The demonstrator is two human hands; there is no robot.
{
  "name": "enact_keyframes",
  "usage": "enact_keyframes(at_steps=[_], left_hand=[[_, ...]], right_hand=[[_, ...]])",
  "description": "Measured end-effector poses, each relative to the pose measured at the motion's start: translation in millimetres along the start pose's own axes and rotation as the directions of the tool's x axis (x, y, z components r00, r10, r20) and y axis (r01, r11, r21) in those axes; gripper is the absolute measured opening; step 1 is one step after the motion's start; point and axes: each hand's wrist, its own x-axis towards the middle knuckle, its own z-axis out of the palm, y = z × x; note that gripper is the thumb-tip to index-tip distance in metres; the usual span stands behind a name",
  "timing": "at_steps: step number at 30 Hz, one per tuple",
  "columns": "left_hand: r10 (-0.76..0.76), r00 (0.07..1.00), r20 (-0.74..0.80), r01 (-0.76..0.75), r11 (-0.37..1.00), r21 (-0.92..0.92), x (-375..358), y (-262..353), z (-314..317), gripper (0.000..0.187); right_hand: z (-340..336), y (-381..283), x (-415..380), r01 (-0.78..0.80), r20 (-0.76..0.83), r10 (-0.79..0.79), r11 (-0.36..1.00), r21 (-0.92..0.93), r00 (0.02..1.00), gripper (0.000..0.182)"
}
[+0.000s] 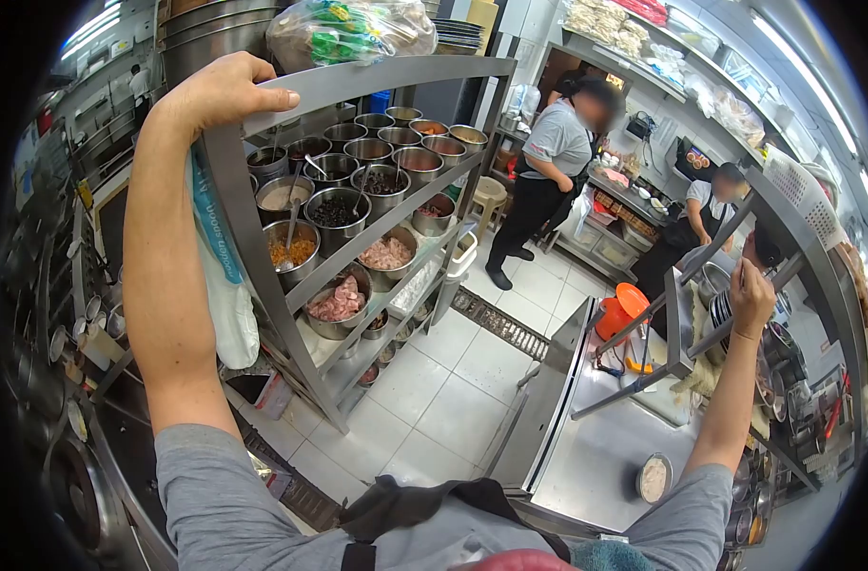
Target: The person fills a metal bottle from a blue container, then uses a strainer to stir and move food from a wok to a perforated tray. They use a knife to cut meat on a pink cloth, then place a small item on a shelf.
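My left hand (220,93) lies over the top corner of a metal rack (386,84), thumb stretched along the rim and fingers mostly hidden. Below it, the rack's shelves hold several steel pots of food, among them dark pieces (337,211), diced orange food (293,249) and raw meat (339,303). On the right, my right hand (753,303) is closed at a bar of a second metal rack (683,328); its grip is partly hidden. Under that arm, a steel bowl of pale food (653,478) sits on a steel counter (586,457).
A co-worker (557,152) stands in the tiled aisle (434,366), and another person (710,214) is behind the right rack. An orange container (622,309) stands on the counter. A white plastic bag (232,328) hangs from the left rack; a filled clear bag (348,33) lies on top.
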Motion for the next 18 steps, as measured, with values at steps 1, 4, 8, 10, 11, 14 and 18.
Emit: enact_keyframes(at_steps=[1, 4, 8, 10, 11, 14, 18], left_hand=[[0.006, 1.000, -0.021, -0.006, 1.000, -0.005, -0.2, -1.0, 0.8, 0.052], [0.012, 1.000, 0.014, -0.013, 1.000, 0.020, 0.6, -0.3, -2.3, 0.053], [-0.003, 1.000, 0.006, 0.003, 1.000, 0.014, 0.3, -1.0, -1.4, 0.053], [0.016, 1.000, 0.000, -0.016, 1.000, 0.018, 1.0, -3.2, -0.7, 0.054], [0.015, 1.000, 0.000, -0.015, 1.000, 0.018, 0.6, -3.4, -0.5, 0.054], [0.018, 1.000, 0.015, -0.018, 1.000, 0.004, -0.1, -1.5, -2.6, 0.054], [0.018, 1.000, -0.002, -0.018, 1.000, -0.002, -0.6, -0.8, -1.6, 0.052]], right_hand=[[0.7, -0.1, -0.6, 0.001, 0.000, -0.001, 1.000, 0.002, 1.000, 0.009], [0.7, 0.0, -0.6, -0.009, -0.013, 0.009, 1.000, 0.012, 1.000, 0.006], [-1.7, -1.8, 1.6, -0.002, -0.014, 0.003, 1.000, 0.016, 1.000, 0.008], [-1.7, -2.3, 1.9, 0.003, -0.018, -0.002, 1.000, 0.019, 1.000, 0.008], [-2.1, -2.9, 1.8, -0.006, -0.007, 0.006, 1.000, 0.011, 1.000, 0.008], [-1.1, -1.0, 1.5, -0.014, 0.004, 0.014, 1.000, -0.001, 1.000, 0.009], [-2.7, -2.0, 0.3, -0.026, 0.028, 0.027, 0.999, -0.019, 0.999, 0.008]])
